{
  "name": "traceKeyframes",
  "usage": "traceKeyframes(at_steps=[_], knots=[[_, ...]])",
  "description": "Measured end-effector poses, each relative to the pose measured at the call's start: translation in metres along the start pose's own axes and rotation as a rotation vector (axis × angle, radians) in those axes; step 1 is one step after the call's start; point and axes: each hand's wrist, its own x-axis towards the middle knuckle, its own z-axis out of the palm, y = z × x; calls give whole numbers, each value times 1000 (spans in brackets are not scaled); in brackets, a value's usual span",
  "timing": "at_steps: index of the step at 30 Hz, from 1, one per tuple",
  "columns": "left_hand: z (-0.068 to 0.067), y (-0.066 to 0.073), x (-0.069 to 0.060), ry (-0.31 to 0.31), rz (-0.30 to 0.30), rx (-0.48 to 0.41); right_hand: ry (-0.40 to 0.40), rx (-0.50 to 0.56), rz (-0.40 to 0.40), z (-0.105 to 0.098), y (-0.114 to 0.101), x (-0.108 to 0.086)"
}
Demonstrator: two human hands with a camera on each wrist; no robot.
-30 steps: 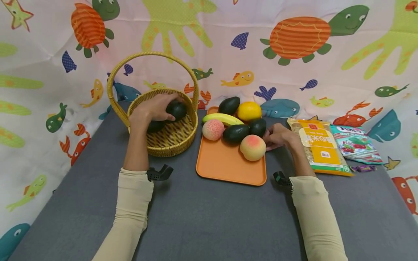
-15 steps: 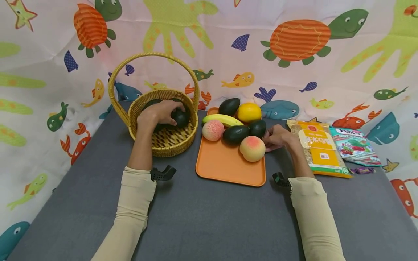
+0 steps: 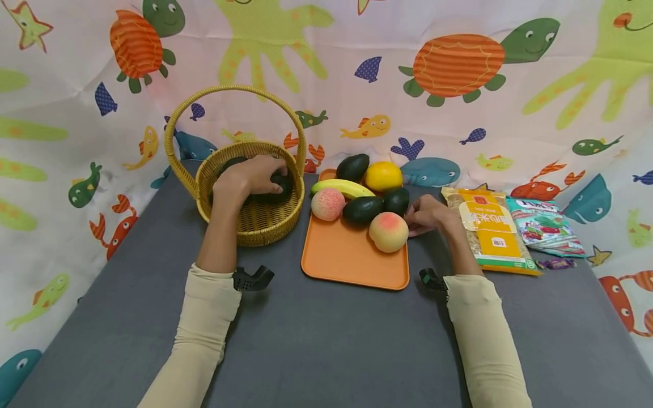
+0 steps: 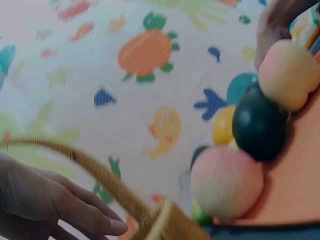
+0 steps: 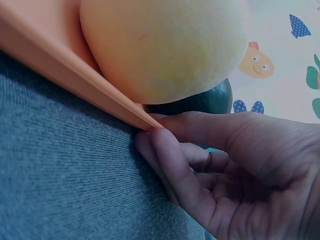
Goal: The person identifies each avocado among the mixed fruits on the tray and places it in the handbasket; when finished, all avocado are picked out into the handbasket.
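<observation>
My left hand (image 3: 252,174) reaches into the wicker basket (image 3: 267,235), with thumb and fingers about a dark green avocado (image 3: 283,184). Part of that avocado is hidden under the hand, and the left wrist view does not show it. Another dark avocado (image 3: 232,163) lies behind the hand in the basket. At the orange tray (image 3: 352,263), my right hand (image 3: 427,215) pinches the right rim between thumb and fingers, as the right wrist view shows closely. A peach (image 3: 389,232) sits on the tray beside the right fingertips.
Also on the tray are a pink peach (image 3: 328,204), a banana (image 3: 343,187), a lemon (image 3: 384,176) and several avocados (image 3: 362,209). A grain packet (image 3: 492,232), a teal candy bag (image 3: 546,226) and a wrapped candy (image 3: 557,264) lie at right. The basket's tall handle (image 3: 234,88) arches overhead.
My left hand has shifted right and lowered the avocado deeper into the basket, uncovering the other avocado behind. My right hand stays at the tray's rim. The head view has shifted slightly.
</observation>
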Motion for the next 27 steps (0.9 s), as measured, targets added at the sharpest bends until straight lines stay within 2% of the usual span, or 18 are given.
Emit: traceKeyframes(at_steps=[3, 5, 8, 11, 14, 17, 23, 25, 27], knots=[[-9, 24, -9, 1, 37, 5, -1, 9, -5, 1, -2, 1], [-15, 41, -12, -11, 88, 6, -1, 6, -2, 0, -2, 1], [-22, 66, -7, -38, 148, 9, -1, 0, 4, 0, -1, 0], [-27, 88, 3, -28, 197, 45, 0, -6, -6, 2, -1, -1], [-29, 103, 19, 21, 245, 70, 1, 0, -15, 3, -1, 0], [-27, 111, 39, 109, 268, 84, -6, 21, -17, 4, -2, 1], [-20, 113, 84, 254, 195, 58, -7, 17, -21, 3, -3, 1], [-16, 113, 98, 264, 168, 40, -1, 16, -17, 3, -2, 1], [-12, 113, 109, 242, 138, 19, -4, 25, -15, 2, -1, 0]])
